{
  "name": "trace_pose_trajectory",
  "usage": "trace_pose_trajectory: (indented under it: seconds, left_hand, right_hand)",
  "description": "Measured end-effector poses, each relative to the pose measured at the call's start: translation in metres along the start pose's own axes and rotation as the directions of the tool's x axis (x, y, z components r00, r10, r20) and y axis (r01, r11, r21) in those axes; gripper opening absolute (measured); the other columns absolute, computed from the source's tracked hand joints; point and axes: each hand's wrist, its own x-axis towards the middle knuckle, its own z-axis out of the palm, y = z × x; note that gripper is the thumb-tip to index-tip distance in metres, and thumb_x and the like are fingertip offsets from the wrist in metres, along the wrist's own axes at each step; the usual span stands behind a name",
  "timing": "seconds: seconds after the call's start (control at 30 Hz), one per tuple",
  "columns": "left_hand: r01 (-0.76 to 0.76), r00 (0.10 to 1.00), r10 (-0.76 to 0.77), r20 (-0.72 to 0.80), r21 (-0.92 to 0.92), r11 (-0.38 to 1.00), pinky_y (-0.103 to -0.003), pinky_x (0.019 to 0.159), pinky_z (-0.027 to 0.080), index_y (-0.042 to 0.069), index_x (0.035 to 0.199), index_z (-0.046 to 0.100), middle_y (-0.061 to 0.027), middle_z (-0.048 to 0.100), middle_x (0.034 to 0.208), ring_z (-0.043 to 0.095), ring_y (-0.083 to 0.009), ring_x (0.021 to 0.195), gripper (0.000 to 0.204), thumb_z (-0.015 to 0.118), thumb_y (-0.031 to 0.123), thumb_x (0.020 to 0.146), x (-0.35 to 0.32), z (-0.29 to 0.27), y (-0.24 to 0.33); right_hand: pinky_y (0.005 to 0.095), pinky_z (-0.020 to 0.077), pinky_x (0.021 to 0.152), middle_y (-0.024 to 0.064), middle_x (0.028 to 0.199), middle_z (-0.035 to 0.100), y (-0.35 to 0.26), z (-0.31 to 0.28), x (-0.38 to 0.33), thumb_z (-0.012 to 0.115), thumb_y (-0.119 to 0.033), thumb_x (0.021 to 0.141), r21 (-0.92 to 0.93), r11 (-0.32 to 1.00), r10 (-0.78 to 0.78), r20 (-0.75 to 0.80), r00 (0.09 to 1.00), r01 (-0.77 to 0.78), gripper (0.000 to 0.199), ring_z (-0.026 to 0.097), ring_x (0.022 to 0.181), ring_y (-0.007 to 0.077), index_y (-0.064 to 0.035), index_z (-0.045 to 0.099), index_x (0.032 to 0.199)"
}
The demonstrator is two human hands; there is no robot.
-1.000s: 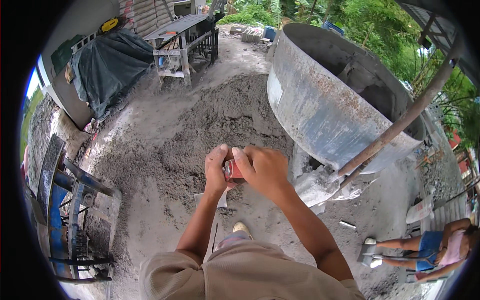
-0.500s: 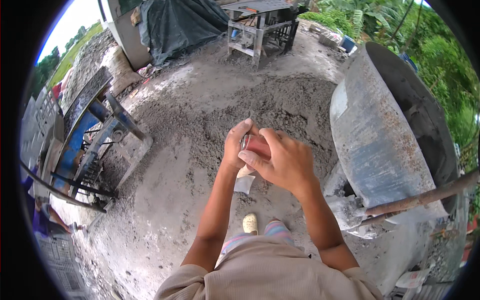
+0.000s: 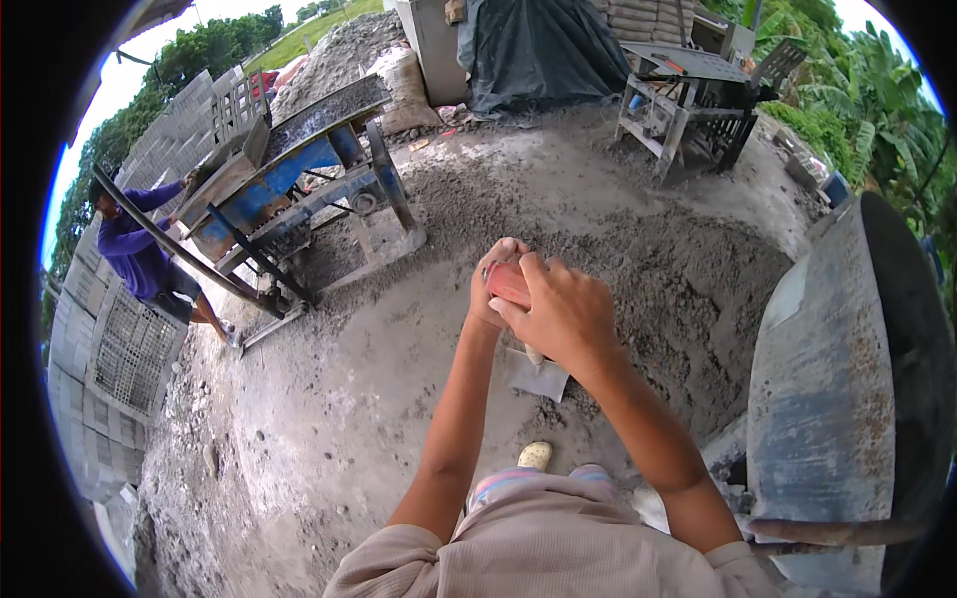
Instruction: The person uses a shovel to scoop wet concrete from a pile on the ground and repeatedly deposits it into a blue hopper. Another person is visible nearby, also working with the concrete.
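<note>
A shovel stands upright in front of me, its grey blade [image 3: 538, 377] down at the ground and a short piece of pale shaft showing above it. At the top is what looks like its red handle end [image 3: 509, 283], between my hands. My left hand [image 3: 488, 284] is closed around the far left side of this red end. My right hand [image 3: 568, 311] lies over it from the right, fingers bent and thumb against its near side. Most of the shaft is hidden behind my hands and right wrist.
Grey, damp-looking mix [image 3: 658, 269] is spread on the floor ahead. A large rusty metal drum [image 3: 817, 399] stands close on my right. At left, a person in purple [image 3: 135, 254] stands by a blue machine [image 3: 259, 204]. A worktable [image 3: 688, 70] and a dark tarp [image 3: 538, 60] are farther back.
My view has turned left, so the machine, drum and table sit farther right. The person at left shows more fully. Both hands stay on the red handle end.
</note>
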Motion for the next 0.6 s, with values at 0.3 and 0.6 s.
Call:
trace_pose_trajectory:
  seconds: [0.3,0.6]
  left_hand:
    - [0.048,0.996,-0.033,-0.083,0.187,0.981,-0.025,0.053,0.041,0.004,0.077,0.049,-0.0026,0.048,0.065,0.048,-0.0115,0.060,0.018,0.046,0.021,0.081,-0.002,0.043,-0.048]
    - [0.017,0.988,0.012,-0.152,0.184,0.983,-0.025,0.052,0.041,0.004,0.078,0.049,-0.0022,0.049,0.066,0.049,-0.0117,0.060,0.019,0.048,0.023,0.081,-0.027,0.068,-0.065]
  right_hand:
    - [0.0361,0.0462,0.055,0.0082,0.074,0.057,0.051,-0.026,-0.033,0.064,-0.038,0.063,0.074,0.997,0.008,-0.066,0.998,-0.003,0.041,0.058,0.066,0.0255,-0.0069,0.048,0.084]
    - [0.0357,0.0454,0.049,0.0086,0.067,0.056,0.063,-0.038,-0.061,0.064,-0.040,0.063,0.109,0.993,-0.037,-0.107,0.994,0.049,0.039,0.057,0.058,0.0260,-0.0078,0.048,0.076]
